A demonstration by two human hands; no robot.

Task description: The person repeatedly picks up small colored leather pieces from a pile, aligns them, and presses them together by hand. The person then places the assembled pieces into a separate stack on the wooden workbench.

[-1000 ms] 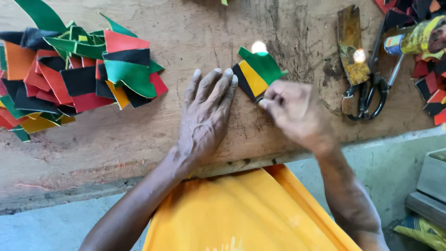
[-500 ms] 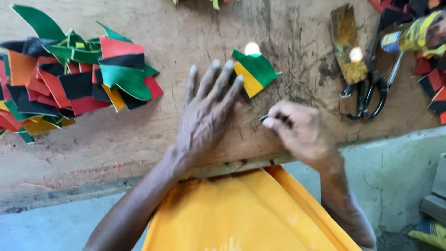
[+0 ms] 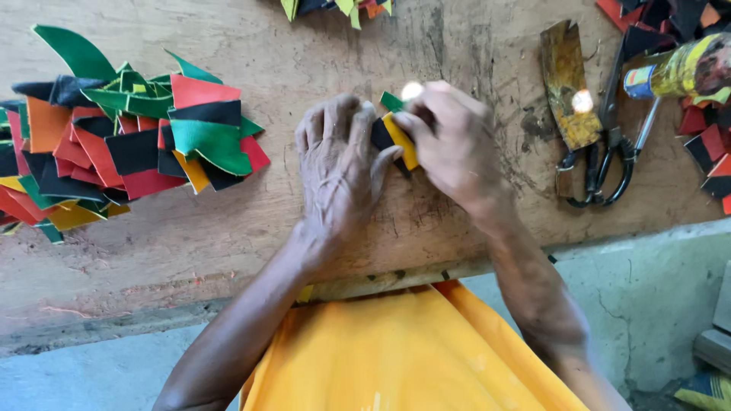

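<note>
Found the small layered piece, yellow over black with a green tip, near the middle of the wooden workbench, clamped between 2 hands. Noted the left hand bent over its black side, fingers curled down and thumb against the yellow edge, and the right hand closed round its other end in a pinch; could not make out the fingertips themselves. Saw a heap of red, green, black and orange offcuts well apart to the left, with black-handled scissors, a worn flat blade and a yellow tin to the right. Judged the likeliest fault a shift of the layers out of line, through uneven pressure from the 2 hands. Judged a crease in the yellow strip possible too, from too tight a pinch.
</note>
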